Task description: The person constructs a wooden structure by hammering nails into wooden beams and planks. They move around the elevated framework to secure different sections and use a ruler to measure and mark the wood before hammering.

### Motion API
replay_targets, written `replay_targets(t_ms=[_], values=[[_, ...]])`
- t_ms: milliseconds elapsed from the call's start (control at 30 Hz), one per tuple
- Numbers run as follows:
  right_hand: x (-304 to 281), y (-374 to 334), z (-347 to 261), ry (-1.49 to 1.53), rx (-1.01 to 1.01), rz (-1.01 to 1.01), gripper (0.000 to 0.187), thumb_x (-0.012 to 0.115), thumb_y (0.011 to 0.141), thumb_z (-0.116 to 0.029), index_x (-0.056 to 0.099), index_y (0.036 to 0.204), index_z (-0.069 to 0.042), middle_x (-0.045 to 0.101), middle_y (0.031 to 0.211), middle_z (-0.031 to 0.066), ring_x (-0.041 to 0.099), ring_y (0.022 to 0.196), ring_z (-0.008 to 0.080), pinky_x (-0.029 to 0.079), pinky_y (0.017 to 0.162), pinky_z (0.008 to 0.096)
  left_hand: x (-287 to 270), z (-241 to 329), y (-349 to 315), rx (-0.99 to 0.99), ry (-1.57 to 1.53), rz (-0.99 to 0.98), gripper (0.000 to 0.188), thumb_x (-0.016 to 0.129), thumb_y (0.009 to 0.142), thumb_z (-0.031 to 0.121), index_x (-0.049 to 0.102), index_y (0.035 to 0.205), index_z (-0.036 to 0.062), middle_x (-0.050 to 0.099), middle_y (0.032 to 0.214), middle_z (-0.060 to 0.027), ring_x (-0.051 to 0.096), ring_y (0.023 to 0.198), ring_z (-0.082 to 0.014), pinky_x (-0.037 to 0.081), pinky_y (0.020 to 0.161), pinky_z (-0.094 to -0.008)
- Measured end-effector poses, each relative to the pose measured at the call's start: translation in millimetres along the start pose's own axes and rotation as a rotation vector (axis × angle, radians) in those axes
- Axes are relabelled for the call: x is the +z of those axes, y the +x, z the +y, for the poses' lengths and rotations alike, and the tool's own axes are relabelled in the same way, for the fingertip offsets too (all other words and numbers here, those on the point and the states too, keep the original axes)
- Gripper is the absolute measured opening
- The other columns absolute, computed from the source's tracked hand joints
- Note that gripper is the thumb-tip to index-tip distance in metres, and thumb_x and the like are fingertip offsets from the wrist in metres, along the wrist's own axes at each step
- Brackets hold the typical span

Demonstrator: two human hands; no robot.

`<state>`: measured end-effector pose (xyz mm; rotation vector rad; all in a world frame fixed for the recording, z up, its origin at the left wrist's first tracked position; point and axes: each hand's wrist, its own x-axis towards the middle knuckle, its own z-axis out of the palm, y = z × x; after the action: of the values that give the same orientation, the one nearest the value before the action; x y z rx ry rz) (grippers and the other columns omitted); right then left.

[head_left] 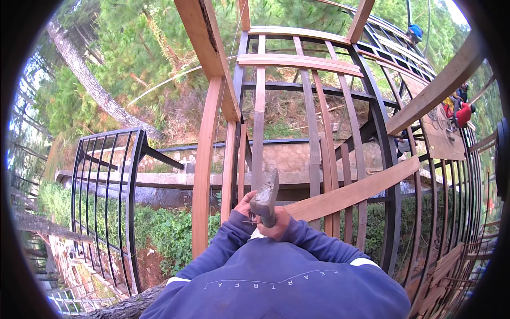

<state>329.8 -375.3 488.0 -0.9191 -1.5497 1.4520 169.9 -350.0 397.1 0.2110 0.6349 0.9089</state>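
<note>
Hammer [264,198] with blocky grey head, held close in front of the chest in the right hand [275,227], grip clamped round the handle just below the head. Left hand [245,205] just beside, partly hidden by the hammer head; grip drawn together on slender nails [248,221], too small to count. Navy sleeves [218,242] on both forearms. Ahead, long wooden battens [309,117] between black steel beams [379,117], with stacked planks [300,63] laid crosswise farther off. To the right of the hands, a diagonal board [353,190]; to the left, a timber post [206,165] and a black barred panel [131,212]. Beneath, green shrubs [170,234]. Far right, a person in red [463,114] near a plywood sheet [446,144].
</note>
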Motion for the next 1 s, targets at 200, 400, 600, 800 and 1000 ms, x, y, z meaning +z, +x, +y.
replay_targets(t_ms=[200,400,600,800,1000], values=[[-27.8,38.8,14.4,0.066,-0.040,0.061,0.010,0.061,0.069,0.000,0.059,0.079,-0.001,0.061,0.075,0.0099,0.061,0.072,0.0174,0.049,0.067,0.0300,22.0,29.2,46.5,0.045,0.002,0.079,0.030,0.049,0.089,0.003,0.046,0.118,0.0124,0.059,0.099,-0.0063,0.057,0.067,-0.0158,0.047,0.050,-0.0281],[-62.5,87.4,21.8,-0.005,0.000,0.168,0.006,0.059,0.070,0.002,0.058,0.075,-0.002,0.060,0.071,0.0081,0.060,0.070,0.0167,0.048,0.064,0.0313,-13.2,58.3,122.1,0.009,0.080,0.120,0.028,0.051,0.089,0.006,0.046,0.117,0.0107,0.057,0.084,-0.0052,0.040,0.048,-0.0077,0.036,0.044,-0.0238],[-91.3,147.4,31.9,0.011,0.083,0.220,0.011,0.060,0.069,0.002,0.058,0.080,0.000,0.061,0.074,0.0086,0.059,0.069,0.0149,0.047,0.064,0.0287,-19.1,85.9,173.8,-0.213,0.147,0.102,0.032,0.048,0.085,-0.003,0.046,0.115,0.0084,0.057,0.075,-0.0045,0.042,0.050,-0.0078,0.036,0.044,-0.0260],[-100.0,220.1,67.3,0.058,-0.038,0.169,0.011,0.060,0.069,-0.002,0.057,0.079,-0.001,0.057,0.070,0.0054,0.054,0.064,0.0141,0.044,0.059,0.0298,-42.4,100.2,255.8,0.309,1.009,-0.226,0.032,0.043,0.089,0.002,0.044,0.120,0.0093,0.057,0.101,-0.0099,0.057,0.078,-0.0190,0.049,0.064,-0.0299],[-128.7,254.7,62.7,0.017,0.051,0.174,0.007,0.057,0.067,0.002,0.055,0.071,-0.003,0.055,0.067,0.0047,0.055,0.067,0.0168,0.048,0.075,0.0336,-12.9,122.8,303.7,-0.216,-0.133,-0.052,0.031,0.043,0.094,0.011,0.038,0.124,0.0068,0.055,0.100,-0.0102,0.052,0.072,-0.0133,0.048,0.060,-0.0250]])
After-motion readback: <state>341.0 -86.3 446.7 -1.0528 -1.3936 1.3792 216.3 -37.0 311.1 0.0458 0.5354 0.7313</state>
